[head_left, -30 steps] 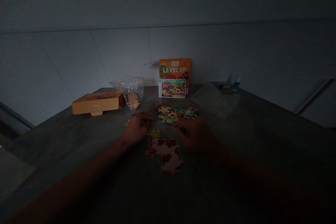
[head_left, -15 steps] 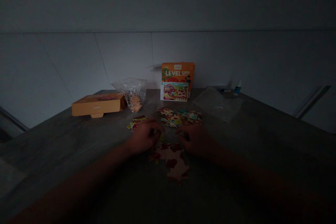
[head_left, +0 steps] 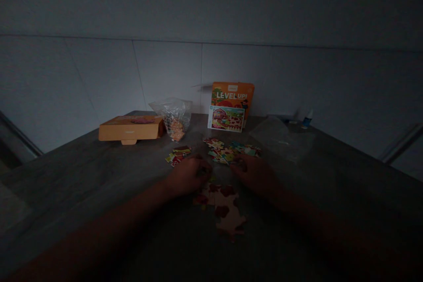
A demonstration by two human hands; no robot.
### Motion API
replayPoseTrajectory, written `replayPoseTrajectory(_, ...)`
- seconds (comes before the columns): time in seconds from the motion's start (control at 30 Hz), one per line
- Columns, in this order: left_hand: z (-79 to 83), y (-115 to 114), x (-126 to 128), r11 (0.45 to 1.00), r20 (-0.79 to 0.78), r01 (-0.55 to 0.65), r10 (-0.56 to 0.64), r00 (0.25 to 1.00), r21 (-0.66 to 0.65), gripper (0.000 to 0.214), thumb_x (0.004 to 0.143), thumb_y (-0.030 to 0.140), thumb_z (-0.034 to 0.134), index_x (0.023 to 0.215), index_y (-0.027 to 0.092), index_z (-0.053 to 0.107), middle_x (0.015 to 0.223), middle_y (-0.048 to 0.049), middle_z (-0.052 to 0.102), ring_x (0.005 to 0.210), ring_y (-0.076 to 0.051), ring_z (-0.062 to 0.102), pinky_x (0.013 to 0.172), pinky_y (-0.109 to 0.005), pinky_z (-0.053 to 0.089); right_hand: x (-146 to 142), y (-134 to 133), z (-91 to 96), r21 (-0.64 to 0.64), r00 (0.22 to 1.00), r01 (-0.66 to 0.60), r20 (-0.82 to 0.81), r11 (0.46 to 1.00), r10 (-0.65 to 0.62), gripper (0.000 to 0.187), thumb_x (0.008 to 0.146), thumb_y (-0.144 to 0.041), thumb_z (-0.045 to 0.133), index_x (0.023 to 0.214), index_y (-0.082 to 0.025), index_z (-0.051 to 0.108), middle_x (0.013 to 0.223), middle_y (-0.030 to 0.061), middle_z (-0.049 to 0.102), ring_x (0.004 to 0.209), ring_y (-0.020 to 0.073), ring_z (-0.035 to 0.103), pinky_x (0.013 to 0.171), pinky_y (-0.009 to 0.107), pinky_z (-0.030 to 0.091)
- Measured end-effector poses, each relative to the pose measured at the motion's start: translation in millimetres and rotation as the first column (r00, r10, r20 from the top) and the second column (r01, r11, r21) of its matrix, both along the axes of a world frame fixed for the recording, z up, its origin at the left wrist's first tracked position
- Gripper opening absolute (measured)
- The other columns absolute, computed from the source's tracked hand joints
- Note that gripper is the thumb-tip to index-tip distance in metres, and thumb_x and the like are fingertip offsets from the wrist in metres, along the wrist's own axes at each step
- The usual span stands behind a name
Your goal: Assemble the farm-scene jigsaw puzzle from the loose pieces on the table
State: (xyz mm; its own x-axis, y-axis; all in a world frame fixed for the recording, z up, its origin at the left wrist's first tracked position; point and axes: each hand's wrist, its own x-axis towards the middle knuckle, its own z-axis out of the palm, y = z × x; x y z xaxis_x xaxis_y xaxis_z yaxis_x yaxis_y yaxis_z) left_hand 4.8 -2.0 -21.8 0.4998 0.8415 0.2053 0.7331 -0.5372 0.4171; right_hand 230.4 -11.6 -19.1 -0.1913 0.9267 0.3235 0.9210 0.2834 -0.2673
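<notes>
My left hand [head_left: 190, 176] is curled at the upper left edge of some joined puzzle pieces. Its fingertips are close together, and darkness hides whatever they may hold. The joined pieces [head_left: 228, 211] show a pale surface with brown patches and lie between my forearms. My right hand [head_left: 256, 174] is at the near edge of a heap of loose puzzle pieces [head_left: 222, 154]. Its fingers are bent, with a gap between thumb and forefinger and no piece visible there. A smaller group of puzzle pieces [head_left: 178, 154] lies just beyond my left hand.
Against the wall stands an orange "LEVEL UP!" box [head_left: 231, 90], with a farm picture card [head_left: 226, 119] leaning before it. An orange box part [head_left: 130, 131] and a clear bag of pieces [head_left: 175, 125] are at left. A plastic bag [head_left: 284, 139] and small bottle [head_left: 307, 120] are at right.
The view has shifted, so everything sits slightly further right. My left fingers have drawn closer together. My right hand has moved slightly toward the heap of loose pieces.
</notes>
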Motion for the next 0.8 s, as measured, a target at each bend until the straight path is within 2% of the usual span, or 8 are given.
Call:
replayPoseTrajectory(0.1, 0.5, -0.3, 0.3, 1.000, 0.001, 0.014, -0.014, 1.000, -0.009, 0.022, 0.082, 0.025, 0.054, 0.095, 0.023, 0.072, 0.102, -0.0070, 0.064, 0.089, -0.021, 0.063, 0.077, -0.030, 0.049, 3.1, 3.8, 0.2, -0.026, 0.999, 0.016, 0.035, 1.000, -0.016, 0.044, 0.088, -0.039, 0.056, 0.122, -0.013, 0.063, 0.103, 0.0147, 0.070, 0.092, 0.0270, 0.066, 0.078, 0.036, 0.049)
replayPoseTrajectory(0.23, -1.2, 0.5, -0.3, 0.999, 0.013, 0.044, -0.044, 0.999, 0.010, 0.021, 0.082, 0.024, 0.053, 0.092, 0.024, 0.072, 0.098, -0.0058, 0.063, 0.085, -0.019, 0.063, 0.073, -0.027, 0.049, 1.8, 6.4, -1.9, -0.040, 0.999, 0.009, 0.053, 0.999, -0.007, 0.045, 0.089, -0.040, 0.054, 0.125, -0.014, 0.061, 0.103, 0.0153, 0.070, 0.091, 0.0273, 0.067, 0.077, 0.036, 0.049)
replayPoseTrajectory(0.47, -1.7, -0.1, -0.8, 1.000, 0.014, 0.021, -0.021, 1.000, -0.002, 0.023, 0.081, 0.023, 0.053, 0.095, 0.024, 0.071, 0.102, -0.0064, 0.063, 0.088, -0.020, 0.063, 0.076, -0.030, 0.050, 1.5, 10.4, 1.0, -0.060, 0.997, 0.057, 0.057, 0.997, -0.054, 0.032, 0.092, -0.038, 0.050, 0.100, -0.018, 0.073, 0.093, 0.0106, 0.073, 0.085, 0.0246, 0.068, 0.070, 0.033, 0.048)
replayPoseTrajectory(0.67, -1.3, -0.4, 0.2, 1.000, 0.051, 0.029, -0.029, 0.998, -0.010, 0.021, 0.082, 0.024, 0.054, 0.093, 0.024, 0.071, 0.102, -0.0063, 0.063, 0.092, -0.021, 0.062, 0.080, -0.031, 0.049, 6.9, 15.4, -3.6, -0.067, 0.998, 0.043, 0.047, 0.997, -0.040, 0.025, 0.091, -0.034, 0.054, 0.093, -0.020, 0.075, 0.090, 0.0075, 0.073, 0.081, 0.0220, 0.068, 0.070, 0.031, 0.047)
replayPoseTrajectory(0.8, 2.4, -4.0, 2.6, 0.998, 0.087, 0.061, -0.059, 0.994, -0.020, 0.019, 0.083, 0.027, 0.058, 0.096, 0.023, 0.071, 0.104, -0.0062, 0.062, 0.093, -0.020, 0.060, 0.084, -0.032, 0.048, 7.2, 16.6, -4.7, -0.060, 0.999, 0.028, 0.038, 0.998, -0.026, 0.025, 0.090, -0.033, 0.055, 0.095, -0.020, 0.075, 0.091, 0.0079, 0.073, 0.082, 0.0223, 0.068, 0.070, 0.032, 0.047)
